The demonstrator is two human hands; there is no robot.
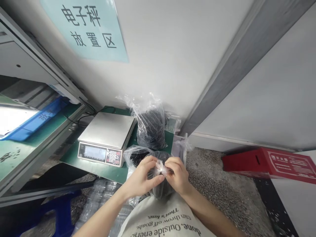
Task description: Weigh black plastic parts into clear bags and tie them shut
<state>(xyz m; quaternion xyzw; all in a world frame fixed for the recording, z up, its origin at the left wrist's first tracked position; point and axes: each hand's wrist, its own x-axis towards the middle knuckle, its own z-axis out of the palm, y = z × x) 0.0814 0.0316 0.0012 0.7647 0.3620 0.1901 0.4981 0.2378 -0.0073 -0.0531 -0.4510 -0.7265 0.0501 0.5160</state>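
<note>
Close to my body, a clear plastic bag with dark contents has its neck gathered and bunched. My left hand pinches this neck from the left, thumb and fingers pressed together. From the right, my right hand grips the same bunched plastic with curled fingers. Just beyond the hands stands a taller clear bag filled with dark small pieces, its top loose. Beside my left hand lies an open clear bag with black bits in it.
A digital scale sits left on the green table. Farther left, a blue tray rests on another bench. A red box stands on the floor at right. A blue stool is lower left, near wrapped clear plastic.
</note>
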